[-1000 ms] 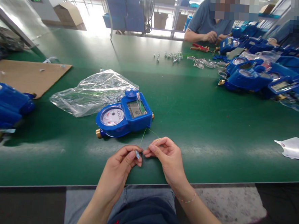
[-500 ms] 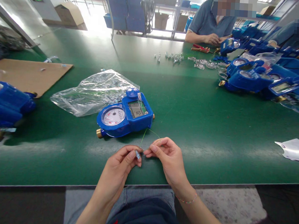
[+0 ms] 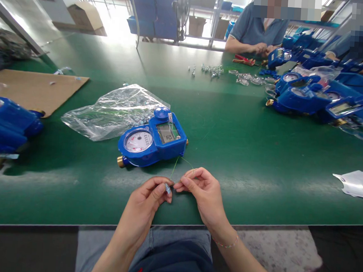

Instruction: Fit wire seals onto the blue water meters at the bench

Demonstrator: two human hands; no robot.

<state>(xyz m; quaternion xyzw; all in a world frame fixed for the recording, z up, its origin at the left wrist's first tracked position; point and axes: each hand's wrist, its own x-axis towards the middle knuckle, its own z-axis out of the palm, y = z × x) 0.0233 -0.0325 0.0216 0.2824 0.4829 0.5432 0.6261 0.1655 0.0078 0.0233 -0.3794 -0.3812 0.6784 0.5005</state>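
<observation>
Head view: my left hand pinches a small clear seal; my right hand pinches thin wire running to the blue meter just beyond on the green table; plastic bag behind

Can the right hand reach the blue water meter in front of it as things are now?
Probably yes. The blue water meter lies just beyond the right hand on bare green table, with nothing between. But that hand now pinches a thin wire.
</observation>
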